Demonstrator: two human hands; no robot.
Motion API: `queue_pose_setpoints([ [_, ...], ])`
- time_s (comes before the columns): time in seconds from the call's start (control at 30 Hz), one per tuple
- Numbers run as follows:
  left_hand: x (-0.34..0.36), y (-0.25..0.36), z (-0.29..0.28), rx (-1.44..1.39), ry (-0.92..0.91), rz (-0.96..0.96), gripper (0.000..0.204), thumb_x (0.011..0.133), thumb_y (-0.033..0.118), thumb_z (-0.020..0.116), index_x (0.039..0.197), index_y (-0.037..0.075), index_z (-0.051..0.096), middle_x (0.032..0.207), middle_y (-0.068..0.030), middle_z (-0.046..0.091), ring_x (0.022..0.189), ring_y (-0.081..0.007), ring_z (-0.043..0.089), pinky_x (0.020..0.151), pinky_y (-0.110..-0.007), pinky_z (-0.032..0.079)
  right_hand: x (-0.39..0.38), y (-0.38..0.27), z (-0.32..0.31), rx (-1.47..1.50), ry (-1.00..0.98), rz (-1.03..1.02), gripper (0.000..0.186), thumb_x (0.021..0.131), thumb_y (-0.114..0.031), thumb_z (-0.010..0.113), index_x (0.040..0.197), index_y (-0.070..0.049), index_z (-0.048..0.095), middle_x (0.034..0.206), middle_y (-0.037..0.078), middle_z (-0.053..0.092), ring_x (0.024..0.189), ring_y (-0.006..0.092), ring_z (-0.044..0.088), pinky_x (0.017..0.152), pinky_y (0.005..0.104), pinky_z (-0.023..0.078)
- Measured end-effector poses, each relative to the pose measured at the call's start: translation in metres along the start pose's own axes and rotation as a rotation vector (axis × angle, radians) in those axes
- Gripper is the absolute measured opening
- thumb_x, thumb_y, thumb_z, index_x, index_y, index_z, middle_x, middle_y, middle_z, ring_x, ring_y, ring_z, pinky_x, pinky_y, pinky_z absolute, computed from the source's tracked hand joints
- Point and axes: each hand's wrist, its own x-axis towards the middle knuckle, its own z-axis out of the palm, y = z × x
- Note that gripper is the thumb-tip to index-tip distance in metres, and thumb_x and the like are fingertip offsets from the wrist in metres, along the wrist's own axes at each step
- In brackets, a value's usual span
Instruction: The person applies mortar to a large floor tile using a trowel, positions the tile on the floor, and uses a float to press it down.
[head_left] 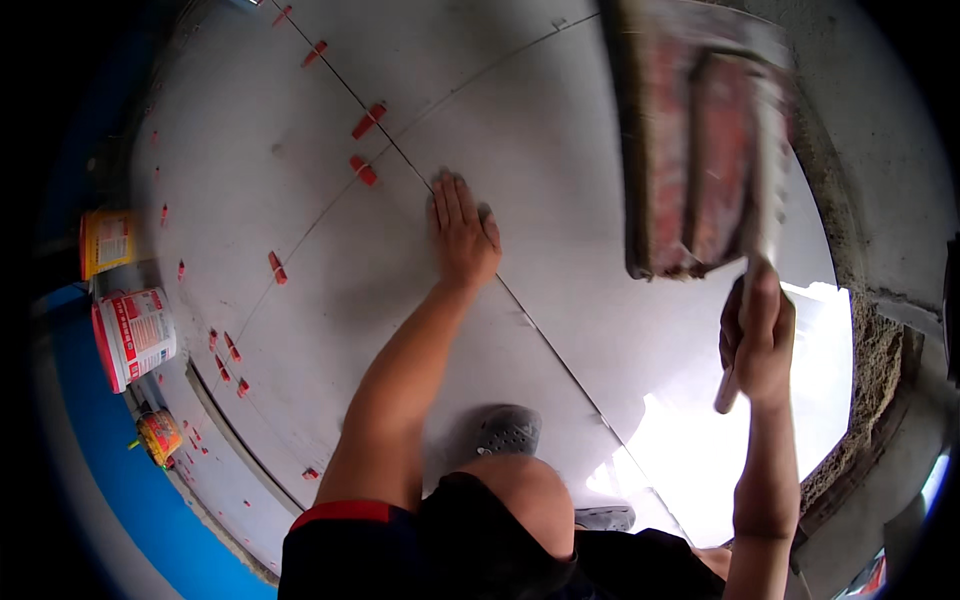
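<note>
My left hand (464,232) lies flat on the large pale floor tiles (560,240), fingers stretched out together, across a dark joint line. My right hand (758,335) is wrapped round the pale handle of a broad, flat-headed tool (720,150). Its thick reddish head has a dark edge and is smeared by motion, so its exact kind is unclear. The tool is lifted above the tiles at the right. Red tile-levelling wedges (369,120) sit along the joints ahead of and left of my left hand.
At the left stand a white-and-red bucket (137,338), a yellow bucket (106,243) and a smaller yellow container (158,436). Beyond the tiles at right runs a rough mortar edge (862,380). Bright glare covers tiles at lower right. My grey clog (508,432) rests on a tile.
</note>
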Motion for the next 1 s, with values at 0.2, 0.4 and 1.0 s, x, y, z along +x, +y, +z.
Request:
queue_pose_setpoints([
  [0.2,0.018,0.022,-0.01,0.04,-0.067,0.0,0.072,0.101,0.035,0.039,0.153,-0.01,0.017,0.162,-0.0272,0.013,0.152,-0.0392,0.01,0.124,-0.048,0.009,-0.02,0.152,0.019,-0.433,-0.115,0.384,0.054,0.104,-0.054,0.041,0.075,-0.008,0.047,0.055,-0.002,0.043,0.043,0.0104,0.04,0.039,0.0308,0.035],
  [0.4,0.003,0.0,0.002,0.017,0.006,-0.012,0.071,0.102,0.035,0.038,0.153,-0.011,0.018,0.163,-0.0273,0.013,0.153,-0.0394,0.009,0.124,-0.049,0.008,-0.032,0.039,-0.035,-0.06,-0.122,0.542,0.059,0.103,-0.06,0.036,0.071,-0.012,0.045,0.05,-0.003,0.038,0.037,0.0089,0.035,0.036,0.0273,0.032],
  [1.0,0.011,-0.006,0.01,0.118,-0.079,0.068,0.07,0.105,0.038,0.03,0.155,-0.008,0.01,0.164,-0.0264,0.009,0.152,-0.0392,0.01,0.123,-0.05,0.009,-0.091,0.119,-0.085,-0.217,-0.109,0.694,0.072,0.099,-0.067,0.041,0.09,0.002,0.062,0.061,0.003,0.051,0.054,0.0145,0.052,0.05,0.0309,0.048],
])
